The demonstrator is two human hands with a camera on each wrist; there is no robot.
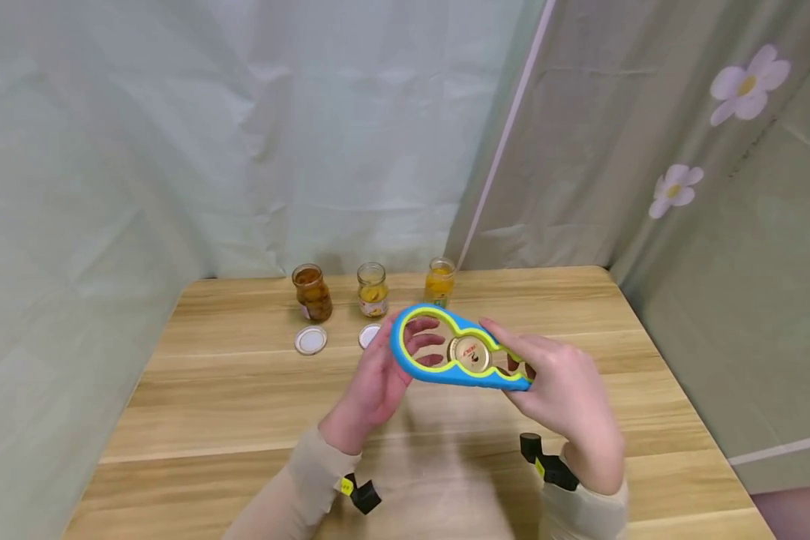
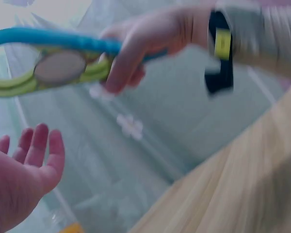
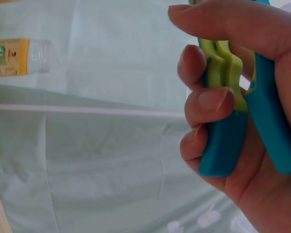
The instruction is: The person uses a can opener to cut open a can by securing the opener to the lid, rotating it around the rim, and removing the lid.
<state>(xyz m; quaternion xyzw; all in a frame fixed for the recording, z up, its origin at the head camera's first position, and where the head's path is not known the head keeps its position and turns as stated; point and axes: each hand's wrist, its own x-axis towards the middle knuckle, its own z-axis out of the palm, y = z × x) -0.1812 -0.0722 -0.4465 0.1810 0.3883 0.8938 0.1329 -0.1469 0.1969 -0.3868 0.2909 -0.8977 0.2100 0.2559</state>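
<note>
Above the table, my right hand (image 1: 559,379) grips the handles of a blue and lime-green jar opener (image 1: 415,367). A gold jar lid (image 1: 471,353) sits in the opener's middle ring. In the right wrist view, fingers (image 3: 211,99) curl round the two blue handles. My left hand (image 1: 381,375) is beside the opener's wide end, and some of its fingers show through the large ring. The left wrist view has this left hand (image 2: 22,179) with relaxed fingers, apart from the opener and holding nothing.
Three lidless glass jars stand along the table's back: a brown-filled jar (image 1: 313,292), a jar with yellow pieces (image 1: 373,290) and an orange-yellow jar (image 1: 439,282). White-sided lids lie before the first two: one lid (image 1: 310,340), another lid (image 1: 368,335). A curtain (image 1: 378,150) hangs behind.
</note>
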